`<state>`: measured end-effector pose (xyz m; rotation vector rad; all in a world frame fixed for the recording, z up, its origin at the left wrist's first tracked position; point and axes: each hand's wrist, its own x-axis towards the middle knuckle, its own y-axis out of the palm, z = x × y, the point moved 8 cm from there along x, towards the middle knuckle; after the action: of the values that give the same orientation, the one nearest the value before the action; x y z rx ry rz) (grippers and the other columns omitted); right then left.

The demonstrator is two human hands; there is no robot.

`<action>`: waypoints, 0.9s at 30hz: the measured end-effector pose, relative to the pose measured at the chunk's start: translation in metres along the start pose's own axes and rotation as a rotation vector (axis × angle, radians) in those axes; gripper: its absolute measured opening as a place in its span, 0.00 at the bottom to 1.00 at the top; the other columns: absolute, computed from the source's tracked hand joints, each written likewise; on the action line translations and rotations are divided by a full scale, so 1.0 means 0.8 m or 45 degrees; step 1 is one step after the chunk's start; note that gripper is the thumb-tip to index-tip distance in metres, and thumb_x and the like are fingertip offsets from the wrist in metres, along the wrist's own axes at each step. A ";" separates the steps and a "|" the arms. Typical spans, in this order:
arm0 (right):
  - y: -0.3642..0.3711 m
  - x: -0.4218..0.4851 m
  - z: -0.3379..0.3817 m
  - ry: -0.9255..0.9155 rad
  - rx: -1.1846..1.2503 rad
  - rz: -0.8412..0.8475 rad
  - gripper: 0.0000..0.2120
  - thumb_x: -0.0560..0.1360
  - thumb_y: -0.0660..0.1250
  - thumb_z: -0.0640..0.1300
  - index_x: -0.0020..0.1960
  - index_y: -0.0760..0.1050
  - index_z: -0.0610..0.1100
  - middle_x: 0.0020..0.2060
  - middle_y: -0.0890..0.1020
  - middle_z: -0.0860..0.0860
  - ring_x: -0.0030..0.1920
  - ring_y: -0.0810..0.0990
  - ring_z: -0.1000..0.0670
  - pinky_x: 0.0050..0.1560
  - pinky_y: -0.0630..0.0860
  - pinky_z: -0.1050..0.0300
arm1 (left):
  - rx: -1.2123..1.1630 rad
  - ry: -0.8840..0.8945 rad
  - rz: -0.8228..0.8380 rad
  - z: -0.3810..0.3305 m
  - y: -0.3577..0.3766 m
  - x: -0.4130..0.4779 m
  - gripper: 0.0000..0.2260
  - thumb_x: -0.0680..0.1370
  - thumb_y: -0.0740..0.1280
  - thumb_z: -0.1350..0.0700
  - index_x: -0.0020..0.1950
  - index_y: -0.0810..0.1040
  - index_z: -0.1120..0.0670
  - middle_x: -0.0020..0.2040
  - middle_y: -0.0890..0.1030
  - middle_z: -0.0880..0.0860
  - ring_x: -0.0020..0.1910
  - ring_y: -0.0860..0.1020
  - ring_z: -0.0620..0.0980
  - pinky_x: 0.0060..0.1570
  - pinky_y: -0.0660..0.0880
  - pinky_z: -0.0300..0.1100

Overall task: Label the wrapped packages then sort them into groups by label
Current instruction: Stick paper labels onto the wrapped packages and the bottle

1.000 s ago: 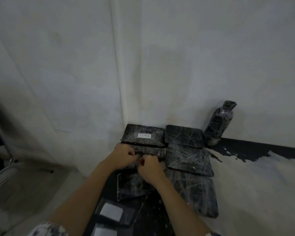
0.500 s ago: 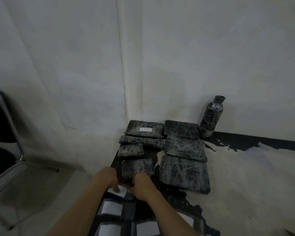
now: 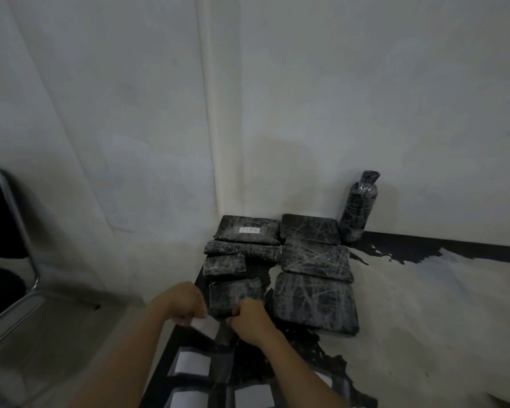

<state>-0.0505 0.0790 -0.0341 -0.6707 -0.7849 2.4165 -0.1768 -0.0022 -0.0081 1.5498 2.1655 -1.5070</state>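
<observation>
Several black wrapped packages lie in the table's far corner. The back left one (image 3: 249, 231) bears a white label (image 3: 249, 230) with writing. A small package (image 3: 235, 295) lies just beyond my hands. A dark sheet (image 3: 218, 375) with white blank labels (image 3: 192, 363) lies at the near edge. My left hand (image 3: 180, 303) pinches a white label (image 3: 199, 322) at the sheet's top. My right hand (image 3: 249, 320) is curled, pinching the sheet's upper edge beside it. A wrapped bottle (image 3: 357, 212) stands upright against the wall.
The table (image 3: 424, 304) has a worn white top with black patches and sits in a wall corner. A large flat package (image 3: 315, 303) lies right of my hands. A black chair with a metal frame (image 3: 9, 245) stands at the left, beside the table's left edge.
My hands drew back from the packages near the labelled one to the label sheet at the near edge. The left hand now pinches a label there, and the view has tilted back.
</observation>
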 end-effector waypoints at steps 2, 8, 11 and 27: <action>-0.015 0.002 -0.004 0.056 0.122 -0.119 0.20 0.77 0.60 0.40 0.27 0.64 0.42 0.26 0.70 0.48 0.29 0.70 0.51 0.35 0.70 0.57 | -0.043 0.079 -0.012 -0.018 -0.009 -0.005 0.08 0.72 0.69 0.64 0.34 0.78 0.56 0.20 0.73 0.50 0.19 0.71 0.44 0.21 0.69 0.33; -0.040 0.007 -0.023 0.468 0.890 -0.302 0.19 0.76 0.64 0.54 0.53 0.70 0.38 0.40 0.80 0.42 0.28 0.78 0.49 0.22 0.73 0.61 | -0.030 0.416 -0.158 -0.089 -0.019 -0.011 0.06 0.72 0.71 0.61 0.36 0.79 0.54 0.28 0.75 0.46 0.27 0.71 0.40 0.30 0.68 0.32; -0.059 0.010 -0.030 0.498 1.112 -0.408 0.12 0.72 0.68 0.39 0.49 0.70 0.32 0.44 0.81 0.38 0.37 0.80 0.44 0.33 0.77 0.53 | -0.046 0.529 -0.227 -0.112 -0.015 -0.011 0.02 0.70 0.73 0.61 0.39 0.83 0.54 0.31 0.78 0.43 0.33 0.74 0.37 0.35 0.68 0.30; -0.117 0.001 -0.012 0.052 1.368 -0.387 0.05 0.73 0.70 0.41 0.48 0.78 0.42 0.39 0.83 0.46 0.34 0.81 0.53 0.33 0.76 0.61 | -0.996 0.298 -0.264 -0.118 0.008 0.006 0.02 0.75 0.68 0.61 0.45 0.81 0.56 0.39 0.81 0.54 0.36 0.78 0.49 0.28 0.73 0.38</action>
<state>-0.0170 0.1490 0.0186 -0.1356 0.4340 2.1027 -0.1328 0.0707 0.0335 1.2743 2.6249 -0.3766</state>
